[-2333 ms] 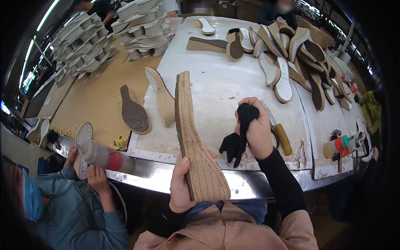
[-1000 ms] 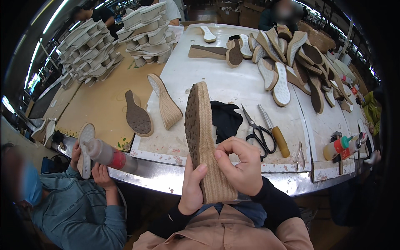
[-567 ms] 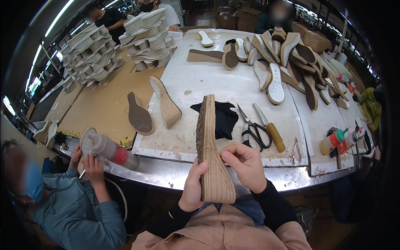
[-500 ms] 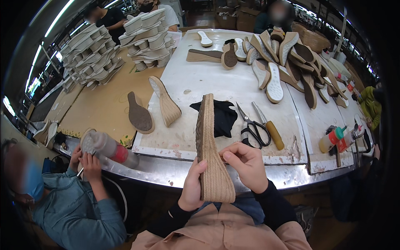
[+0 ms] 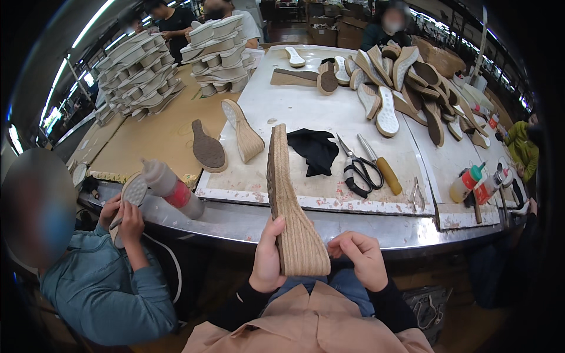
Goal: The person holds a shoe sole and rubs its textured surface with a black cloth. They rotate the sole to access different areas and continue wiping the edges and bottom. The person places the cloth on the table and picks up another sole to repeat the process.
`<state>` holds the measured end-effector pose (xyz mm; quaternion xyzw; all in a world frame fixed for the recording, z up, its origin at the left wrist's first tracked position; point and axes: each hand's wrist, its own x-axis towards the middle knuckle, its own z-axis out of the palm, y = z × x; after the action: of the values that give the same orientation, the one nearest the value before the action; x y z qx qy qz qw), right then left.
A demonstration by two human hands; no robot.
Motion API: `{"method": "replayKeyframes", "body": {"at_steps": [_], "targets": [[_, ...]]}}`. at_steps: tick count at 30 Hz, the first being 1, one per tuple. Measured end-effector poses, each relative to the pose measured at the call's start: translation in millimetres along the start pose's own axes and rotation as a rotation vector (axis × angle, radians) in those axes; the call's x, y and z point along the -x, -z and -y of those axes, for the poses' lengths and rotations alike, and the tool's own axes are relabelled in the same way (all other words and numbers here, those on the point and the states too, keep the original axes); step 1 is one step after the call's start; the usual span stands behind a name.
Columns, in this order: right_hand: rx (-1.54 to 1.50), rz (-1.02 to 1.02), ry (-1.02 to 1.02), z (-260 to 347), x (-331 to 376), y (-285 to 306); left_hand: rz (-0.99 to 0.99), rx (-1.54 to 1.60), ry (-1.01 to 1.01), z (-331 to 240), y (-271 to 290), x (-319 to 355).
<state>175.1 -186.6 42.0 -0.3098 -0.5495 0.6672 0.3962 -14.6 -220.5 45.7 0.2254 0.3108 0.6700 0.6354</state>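
Upright in front of me stands a wedge shoe sole (image 5: pixel 299 232) with a braided, straw-coloured rope side and a brown tread facing left. My left hand (image 5: pixel 266 259) is closed round its thick heel end from the left. Beside the heel's right edge is my right hand (image 5: pixel 364 259), thumb and forefinger pinched together; whatever lies between them is too small to make out. Beyond the sole, a black cloth (image 5: pixel 315 153) lies crumpled on the white board. Black-handled scissors (image 5: pixel 360 170) and a tool with a wooden handle (image 5: pixel 388 175) rest to its right, near small metal nippers (image 5: pixel 417 195).
Two loose wedge soles (image 5: pixel 244 132) (image 5: pixel 209 147) lie at the left. Pale soles are stacked (image 5: pixel 218 56) behind them, and a wedge pile (image 5: pixel 406 76) stands far right. A co-worker (image 5: pixel 112 276) sits close at left near a squeeze bottle (image 5: pixel 170 188). More bottles (image 5: pixel 468 183) stand right.
The sole has shifted slightly left and tilted in my left hand. My right hand has moved down along its edge, away from the middle. The co-worker at left has leaned nearer.
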Motion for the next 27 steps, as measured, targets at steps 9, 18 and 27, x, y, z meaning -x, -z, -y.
{"method": "replayKeyframes", "body": {"at_steps": [9,18,27], "targets": [[-0.3,0.273,-0.159,-11.0,33.0,-14.5,0.014,-0.094,-0.134,-1.1,-15.2,35.1],[-0.421,0.162,-0.137,-6.5,46.6,-28.8,0.078,-0.361,-0.268,14.7,-19.4,43.4],[-0.35,-0.107,-0.063,-15.9,64.2,2.9,0.055,-0.291,-0.022,33.3,19.4,33.3]]}}
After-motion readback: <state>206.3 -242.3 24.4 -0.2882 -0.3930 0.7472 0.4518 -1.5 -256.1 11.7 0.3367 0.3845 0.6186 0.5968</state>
